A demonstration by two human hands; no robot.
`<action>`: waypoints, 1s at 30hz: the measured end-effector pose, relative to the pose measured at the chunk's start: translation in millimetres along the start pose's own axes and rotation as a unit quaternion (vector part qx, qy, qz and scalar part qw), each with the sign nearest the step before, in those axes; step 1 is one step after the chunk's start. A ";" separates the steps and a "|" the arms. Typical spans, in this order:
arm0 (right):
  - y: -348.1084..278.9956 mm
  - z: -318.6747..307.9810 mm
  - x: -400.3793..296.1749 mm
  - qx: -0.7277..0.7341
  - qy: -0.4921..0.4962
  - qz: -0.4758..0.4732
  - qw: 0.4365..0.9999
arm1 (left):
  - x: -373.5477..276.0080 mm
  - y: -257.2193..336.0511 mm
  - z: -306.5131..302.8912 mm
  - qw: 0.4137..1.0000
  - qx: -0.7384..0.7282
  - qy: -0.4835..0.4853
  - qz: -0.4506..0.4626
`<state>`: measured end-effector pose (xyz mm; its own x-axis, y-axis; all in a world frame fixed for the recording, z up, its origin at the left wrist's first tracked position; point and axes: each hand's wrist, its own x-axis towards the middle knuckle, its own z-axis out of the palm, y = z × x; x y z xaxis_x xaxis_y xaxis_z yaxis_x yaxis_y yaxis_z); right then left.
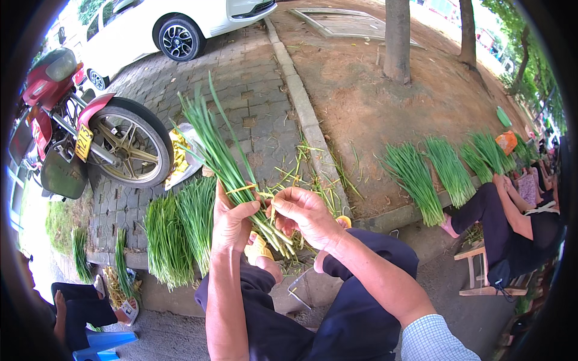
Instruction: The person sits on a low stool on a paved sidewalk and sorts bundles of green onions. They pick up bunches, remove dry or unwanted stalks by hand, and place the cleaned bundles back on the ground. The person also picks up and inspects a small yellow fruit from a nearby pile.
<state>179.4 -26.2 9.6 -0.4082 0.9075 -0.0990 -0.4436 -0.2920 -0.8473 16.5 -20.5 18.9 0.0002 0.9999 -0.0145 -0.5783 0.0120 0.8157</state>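
My left hand (232, 221) grips a bunch of long green stalks (226, 167), which look like garlic chives. Their leafy tips slant up and away, and the pale cut ends point down towards my lap. A thin yellow strip (241, 188) passes across the bunch just above my left thumb. With thumb and forefinger, my right hand (305, 214) pinches the strip beside the bunch; its other fingers curl partly out of sight behind. To the left of my left hand, two thick piles of the same stalks, a nearer pile (167, 243) and another (197, 221), lie on the kerb.
Loose trimmings (311, 180) litter the paving and kerb (307, 117). A red motorcycle (131, 140) stands at left, beside a plastic bag (180, 158). More bundles (413, 180) lie at right near a seated person (501, 225) on a wooden stool (474, 266). Another person (81, 302) sits at lower left.
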 end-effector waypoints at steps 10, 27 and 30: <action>-5.0 -4.2 -2.0 0.054 -0.086 0.004 0.995 | 3.9 -0.7 -6.0 0.999 -0.031 0.017 -0.007; -31.9 -32.5 3.9 0.291 -0.092 -0.018 0.952 | 3.1 2.9 -10.7 0.994 -0.055 0.036 -0.090; -46.8 -40.9 4.1 0.311 -0.086 -0.055 0.945 | 1.8 2.7 -12.5 0.993 -0.045 0.042 -0.100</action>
<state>231.2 3.5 27.5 -0.4323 0.8959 0.1024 -0.8518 -0.3684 -0.3725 4.7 -18.8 13.8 0.0561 0.9735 -0.2215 -0.6439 0.2048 0.7372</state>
